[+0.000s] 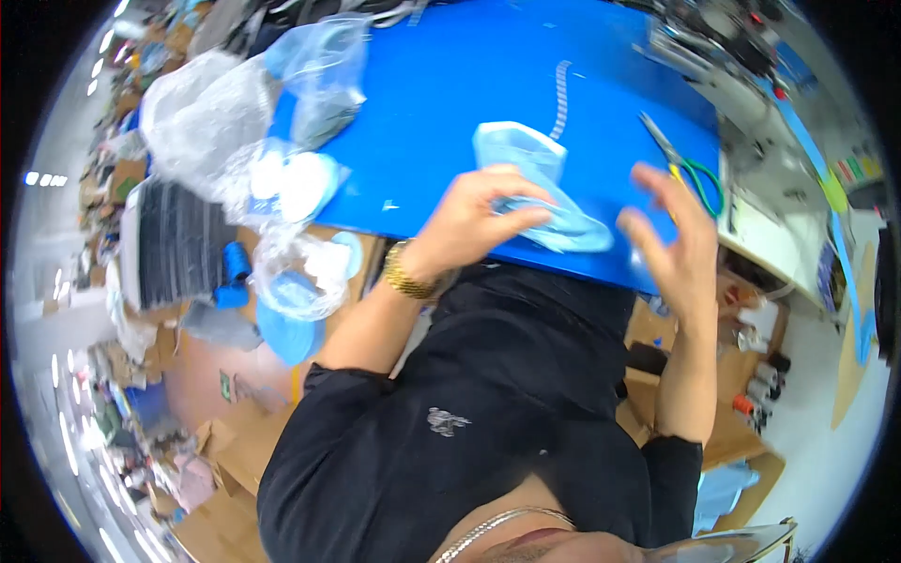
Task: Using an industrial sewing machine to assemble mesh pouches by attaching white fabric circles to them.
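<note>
Head view: left hand [474,220] pinches a light blue fabric piece [540,188] lying near the front edge of the blue board [488,75]. Right hand [680,239] open, fingers spread, holding nothing, just beside it. Green-handled scissors [690,169] by the board's right edge.

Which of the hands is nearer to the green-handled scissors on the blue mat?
The right hand. It is open, just beside the scissors without touching them. The left hand lies farther away, on the light blue cloth piece.
</note>
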`<state>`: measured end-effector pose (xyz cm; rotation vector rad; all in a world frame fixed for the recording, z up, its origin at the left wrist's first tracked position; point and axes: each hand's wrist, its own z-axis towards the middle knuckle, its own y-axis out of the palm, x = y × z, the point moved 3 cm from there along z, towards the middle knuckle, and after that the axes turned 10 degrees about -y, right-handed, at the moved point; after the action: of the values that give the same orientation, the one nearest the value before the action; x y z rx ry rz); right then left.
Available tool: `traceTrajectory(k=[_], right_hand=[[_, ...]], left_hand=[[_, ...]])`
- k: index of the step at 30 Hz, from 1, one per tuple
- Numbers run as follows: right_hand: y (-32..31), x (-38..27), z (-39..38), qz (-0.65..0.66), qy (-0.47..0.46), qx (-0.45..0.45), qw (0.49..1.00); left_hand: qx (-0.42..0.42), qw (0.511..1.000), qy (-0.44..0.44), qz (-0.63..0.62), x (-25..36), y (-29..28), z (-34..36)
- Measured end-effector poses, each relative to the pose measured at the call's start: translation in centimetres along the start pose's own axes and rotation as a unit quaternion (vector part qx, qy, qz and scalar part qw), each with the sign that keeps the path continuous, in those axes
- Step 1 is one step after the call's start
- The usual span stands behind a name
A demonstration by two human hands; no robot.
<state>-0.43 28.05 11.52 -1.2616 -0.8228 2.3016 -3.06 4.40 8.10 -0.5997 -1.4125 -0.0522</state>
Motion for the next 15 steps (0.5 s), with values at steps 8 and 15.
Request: traceTrajectory(k=[8, 15], right_hand=[[6.7, -1.2, -0.7, 0.136, 0.001, -0.064, 0.989], [9.5, 1.2, -1.9, 0.215, 0.112, -0.109, 0.964]], left_hand=[[-0.005, 1.0, 0.008, 0.006, -0.8, -1.7, -1.0], [0.215, 0.968, -0.132, 0.007, -7.4, -9.2, -5.8]])
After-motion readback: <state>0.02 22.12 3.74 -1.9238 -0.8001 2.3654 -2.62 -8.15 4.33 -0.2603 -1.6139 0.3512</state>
